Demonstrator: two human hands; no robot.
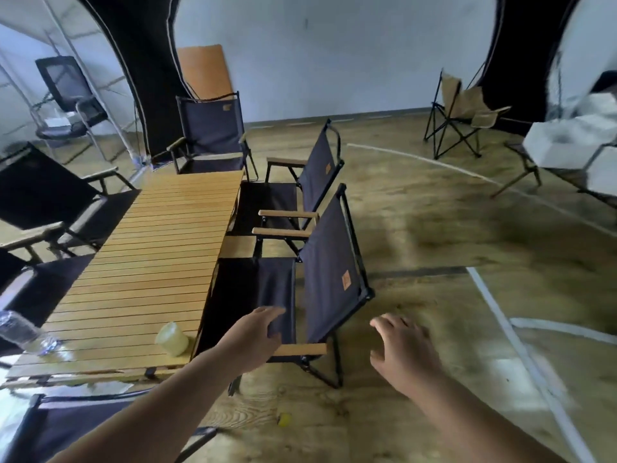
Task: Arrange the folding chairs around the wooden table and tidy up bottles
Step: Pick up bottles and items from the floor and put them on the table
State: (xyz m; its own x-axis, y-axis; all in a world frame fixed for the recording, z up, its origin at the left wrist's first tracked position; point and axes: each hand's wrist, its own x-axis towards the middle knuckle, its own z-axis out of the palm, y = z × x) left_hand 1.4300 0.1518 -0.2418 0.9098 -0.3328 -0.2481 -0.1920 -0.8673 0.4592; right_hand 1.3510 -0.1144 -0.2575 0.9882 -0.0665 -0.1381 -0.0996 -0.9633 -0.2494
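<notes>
On a wood floor the tabletop (143, 262) has chairs round it. Our left hand (257, 335) rests open-fingered on the near chair (320, 275) at its 3 o'clock side; our right hand (400, 349) hovers open. We should grip both armrests and push squarely. Bottles (20, 329) wait at 7 o'clock.

An indoor hall set up like a campsite: painted court lines (521, 345) cross the wood floor (417, 235), with camping chairs (320, 262), a slatted table (150, 255) and dark tent fabric (143, 61).
</notes>
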